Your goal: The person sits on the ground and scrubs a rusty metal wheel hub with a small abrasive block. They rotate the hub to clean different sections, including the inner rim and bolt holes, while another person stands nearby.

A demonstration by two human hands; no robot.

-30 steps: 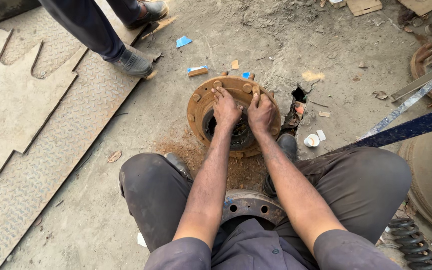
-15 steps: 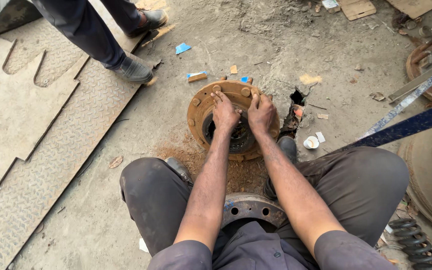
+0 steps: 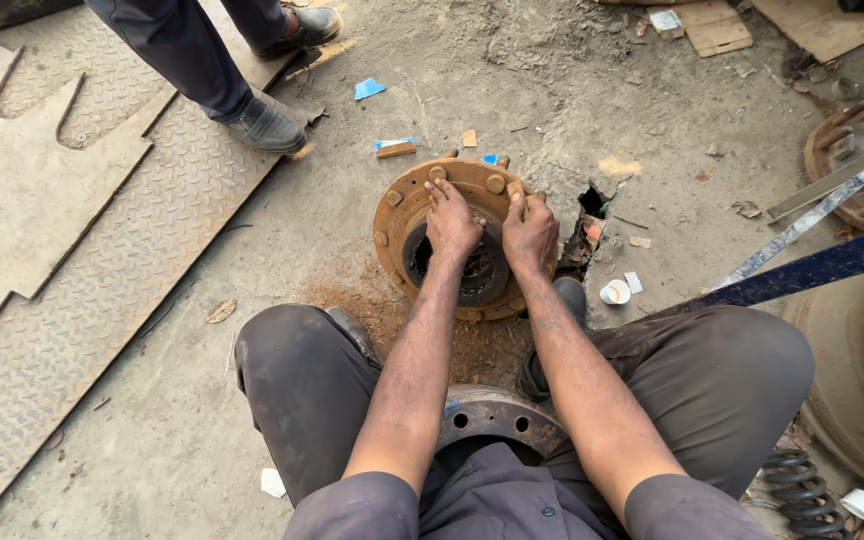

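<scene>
While the work is being carried out low on the dirt floor (image 3: 512, 90), a rusty wheel hub (image 3: 402, 215) is being pressed from above by both hands just in front of the seated person's knees. The left hand (image 3: 450, 222) is being laid flat over the hub's dark central bore, fingers (image 3: 440, 190) stretched out and closed on nothing. The right hand (image 3: 528, 232) is being held curled over the hub's right rim, its fingers (image 3: 524, 200) bent; whether anything small is being gripped under them cannot be told.

As a judgement, the job is being kept at a middle stage: the hub is lying free on the floor among rust-coloured dust, with something in the bore being seated or worked, and nothing is yet being fitted back.

Going by size: one checker-plate steel sheet (image 3: 72, 270) is lying at the left, one hub is being handled, a second round flanged part (image 3: 497, 415) is being kept between the person's legs, two shoes (image 3: 270, 125) of a bystander are being seen, two hands are being used, and one small white cap (image 3: 614, 292) is lying right of the hub.
</scene>
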